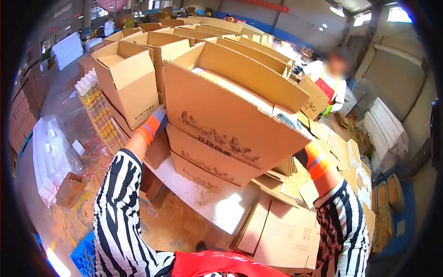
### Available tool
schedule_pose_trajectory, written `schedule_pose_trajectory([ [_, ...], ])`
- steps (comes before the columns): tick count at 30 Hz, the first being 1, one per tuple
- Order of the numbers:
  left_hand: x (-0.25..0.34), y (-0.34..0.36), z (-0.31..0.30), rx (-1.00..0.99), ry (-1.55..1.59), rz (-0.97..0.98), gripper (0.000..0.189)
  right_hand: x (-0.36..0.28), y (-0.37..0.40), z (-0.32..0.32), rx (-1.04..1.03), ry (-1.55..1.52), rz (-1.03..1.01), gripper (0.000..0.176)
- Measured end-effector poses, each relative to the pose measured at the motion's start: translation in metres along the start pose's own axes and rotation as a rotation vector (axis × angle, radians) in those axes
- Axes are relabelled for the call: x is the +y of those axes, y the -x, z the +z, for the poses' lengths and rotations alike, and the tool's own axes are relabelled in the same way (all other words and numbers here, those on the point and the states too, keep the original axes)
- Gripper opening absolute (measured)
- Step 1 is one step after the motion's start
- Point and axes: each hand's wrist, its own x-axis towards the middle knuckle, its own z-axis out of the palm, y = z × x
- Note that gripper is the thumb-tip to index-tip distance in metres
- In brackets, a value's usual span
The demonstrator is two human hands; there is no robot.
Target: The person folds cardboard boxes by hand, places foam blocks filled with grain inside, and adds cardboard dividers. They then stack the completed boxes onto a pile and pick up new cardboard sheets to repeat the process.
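Observation:
A large open-topped cardboard box (221, 111) with a dark printed drawing on its front is right in front of me, tilted. It sits above more boxes (198, 159) with the same print. My left hand (160, 116), in a dark glove with an orange cuff, is at the box's left side; its fingers are partly hidden behind the cardboard. My right hand (301, 154), gloved alike, grips the right side, with fingertips showing over the edge. Something white lies inside the box.
Many open cardboard boxes (124, 78) stand behind and to the left. Flattened cardboard (286, 235) lies at lower right. A co-worker (330, 78) stands at the right behind the boxes. Plastic-wrapped white sheets (50, 157) are at left, and a blue crate (84, 256) is at lower left.

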Motion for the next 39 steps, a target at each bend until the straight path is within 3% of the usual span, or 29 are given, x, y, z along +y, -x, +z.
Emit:
schedule_pose_trajectory([
  [1,-0.010,-0.005,-0.001,-0.014,-0.056,0.084,0.040,0.001,-0.005,0.003,0.016,-0.021,0.025,0.032],
  [2,-0.053,-0.020,-0.009,-0.032,0.289,0.119,0.041,0.003,-0.008,0.006,0.029,-0.042,0.048,0.031],
  [4,0.031,0.016,0.033,0.243,0.498,0.040,0.043,0.005,-0.014,0.009,0.047,-0.075,0.077,0.029],
  [5,-0.031,0.005,0.023,0.268,0.651,0.026,0.049,0.007,-0.016,0.010,0.056,-0.091,0.089,0.028],
  [7,-0.064,0.009,0.046,0.329,0.493,-0.041,0.044,0.011,-0.021,0.012,0.075,-0.123,0.116,0.026],
  [10,-0.015,0.035,0.070,0.537,0.749,0.004,0.043,0.021,-0.029,0.009,0.132,-0.204,0.173,0.024],
  [11,-0.031,0.032,0.063,0.534,0.603,0.044,0.044,0.024,-0.029,0.007,0.158,-0.234,0.183,0.024],
  [13,-0.072,0.015,0.036,0.509,0.314,0.149,0.047,0.076,-0.034,-0.021,0.124,-0.036,-0.167,0.031],
  [14,-0.059,0.020,0.045,0.510,0.193,0.133,0.042,0.108,-0.035,-0.036,0.112,0.022,-0.312,0.035],
  [16,-0.029,0.032,0.044,0.471,0.122,0.041,0.046,0.133,0.022,-0.031,0.171,-0.153,-0.220,0.053],
  [17,-0.014,0.041,0.046,0.431,0.047,0.004,0.051,0.150,0.046,-0.030,0.255,-0.099,-0.157,0.050],
  [18,-0.026,0.042,0.051,0.503,0.218,0.024,0.051,0.182,0.065,-0.033,0.238,0.104,-0.134,0.059],
  [20,-0.016,0.064,0.077,0.627,0.402,0.050,0.052,0.269,0.090,-0.031,0.196,0.115,0.103,0.078],
  [21,-0.006,0.083,0.089,0.492,0.564,0.065,0.055,0.306,0.096,-0.020,0.223,0.197,0.223,0.084],
  [22,-0.045,0.097,0.086,0.621,0.557,-0.232,0.060,0.371,0.091,-0.014,0.283,0.216,0.201,0.088],
  [23,-0.096,0.118,0.087,0.600,0.456,-0.288,0.070,0.415,0.077,-0.010,0.346,0.238,0.177,0.091],
  [25,-0.045,0.144,0.127,0.531,0.361,-0.543,0.095,0.337,0.068,0.004,0.100,0.002,0.236,0.098],
  [26,-0.044,0.140,0.130,0.514,0.413,-0.533,0.097,0.395,0.058,0.018,0.167,-0.109,0.118,0.103],
  [29,-0.050,0.120,0.121,0.420,0.454,-0.552,0.102,0.415,0.046,0.033,0.232,0.249,0.096,0.105],
  [32,-0.061,0.093,0.112,0.448,0.429,-0.600,0.113,0.381,0.039,0.038,0.141,0.189,0.189,0.108],
  [35,-0.073,0.076,0.093,0.381,0.465,-0.638,0.116,0.405,0.026,0.053,0.233,0.351,0.184,0.095],
  [39,-0.054,0.069,0.096,0.451,0.406,-0.638,0.116,0.345,0.022,0.043,0.027,0.304,0.449,0.114],
])
